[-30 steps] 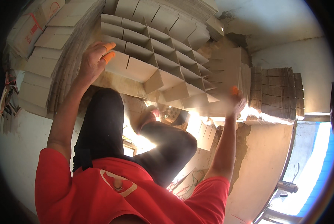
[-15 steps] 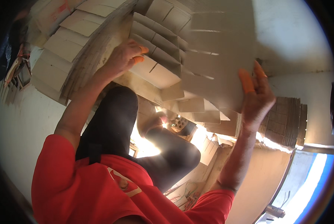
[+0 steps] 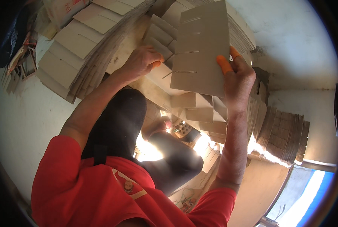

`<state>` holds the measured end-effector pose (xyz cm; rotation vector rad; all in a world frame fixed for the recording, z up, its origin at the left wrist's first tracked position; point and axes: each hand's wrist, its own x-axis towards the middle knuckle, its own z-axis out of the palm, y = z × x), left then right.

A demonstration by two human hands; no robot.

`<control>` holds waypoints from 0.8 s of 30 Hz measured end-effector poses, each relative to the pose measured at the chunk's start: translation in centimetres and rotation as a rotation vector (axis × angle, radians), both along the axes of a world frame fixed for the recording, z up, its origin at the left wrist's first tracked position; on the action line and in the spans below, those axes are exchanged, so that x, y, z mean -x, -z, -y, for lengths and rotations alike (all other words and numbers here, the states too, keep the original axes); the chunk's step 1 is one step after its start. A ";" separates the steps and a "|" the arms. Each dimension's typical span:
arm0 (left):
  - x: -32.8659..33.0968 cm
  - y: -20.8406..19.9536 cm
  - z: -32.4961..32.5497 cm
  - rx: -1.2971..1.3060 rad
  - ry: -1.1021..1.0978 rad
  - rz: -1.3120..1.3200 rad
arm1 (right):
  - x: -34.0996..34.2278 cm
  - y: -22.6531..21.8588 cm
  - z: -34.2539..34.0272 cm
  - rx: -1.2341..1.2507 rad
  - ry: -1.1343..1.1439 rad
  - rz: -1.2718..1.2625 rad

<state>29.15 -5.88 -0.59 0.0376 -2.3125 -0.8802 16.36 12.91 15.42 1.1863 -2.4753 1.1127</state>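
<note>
In my right hand (image 3: 239, 77), orange covers on two fingertips, is a flat cardboard sheet (image 3: 203, 45) with several parallel slots cut in from its left side. The fingers grip it by its right edge and hold it tilted up. My left hand (image 3: 143, 63), also with orange fingertip covers, is closed at the upper edge of a cardboard divider (image 3: 159, 77). This divider belongs to a set of interlocked cardboard strips (image 3: 161, 38) forming open cells. The raised sheet hides part of that set.
A long row of slotted cardboard sheets (image 3: 78, 41) leans at the left. More stacked sheets (image 3: 284, 130) stand at the right, near a pale wall (image 3: 297, 49). My bent knees (image 3: 116, 113) are below the work. A perforated block (image 3: 184, 130) lies beyond my foot.
My right hand has brought the cardboard sheet left and lower, nearer my left hand. My left hand has shifted slightly right and down, still closed at the divider. The whole view has shifted a little.
</note>
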 end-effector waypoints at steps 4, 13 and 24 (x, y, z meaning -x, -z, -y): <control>0.2 0.2 0.1 0.000 -0.010 0.007 | 0.1 0.6 0.7 -0.060 -0.032 -0.053; 0.3 0.0 0.1 -0.053 -0.011 0.051 | -0.6 0.0 1.0 -0.061 -0.011 -0.015; 0.1 -0.3 0.0 -0.085 0.011 0.028 | 0.0 0.6 1.5 -0.068 -0.078 0.051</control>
